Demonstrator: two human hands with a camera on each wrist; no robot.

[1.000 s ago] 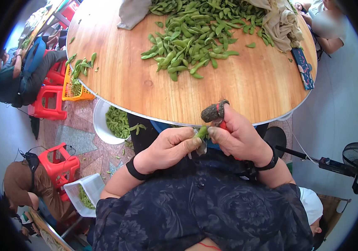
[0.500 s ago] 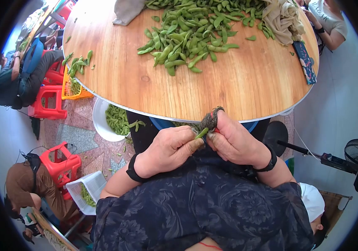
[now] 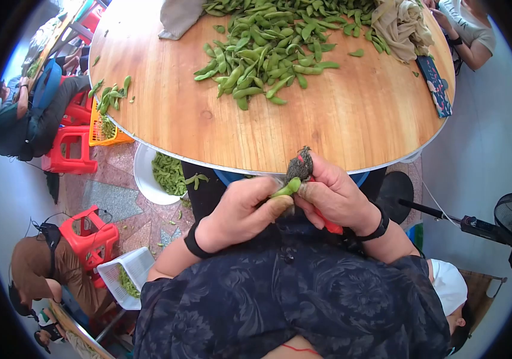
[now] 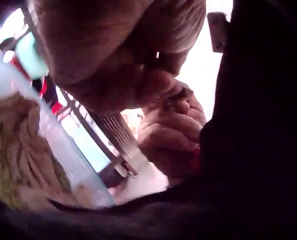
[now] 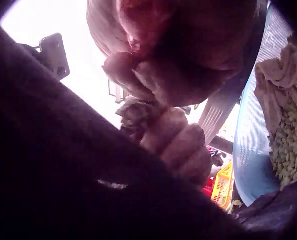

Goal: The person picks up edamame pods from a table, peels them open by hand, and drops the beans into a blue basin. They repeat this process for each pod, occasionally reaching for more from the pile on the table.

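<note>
Over my lap, just in front of the table edge, my left hand (image 3: 245, 205) pinches a green edamame pod (image 3: 289, 188) between thumb and fingers. My right hand (image 3: 335, 197) meets it at the pod's other end, thumb close against the tip. Its fingers curl round a red object (image 3: 331, 225) whose kind is mostly hidden in the palm. A dark, rough wrap (image 3: 299, 166) with a red band covers its forefinger. Seen from below in the left wrist view, the left hand (image 4: 123, 50) is near the right hand (image 4: 171, 130); the pod is hidden there.
A heap of edamame pods (image 3: 262, 54) lies on the round wooden table (image 3: 166, 113), beside a beige cloth (image 3: 400, 27) and a patterned dark blue case (image 3: 434, 88). A white bucket (image 3: 144, 173) of pods stands left. A light blue basket (image 5: 248, 155) holds shelled beans.
The pod turns and shifts slightly between my two hands, which stay close together. My right hand has tipped so the red object shows more below the palm. The heap stays put.
</note>
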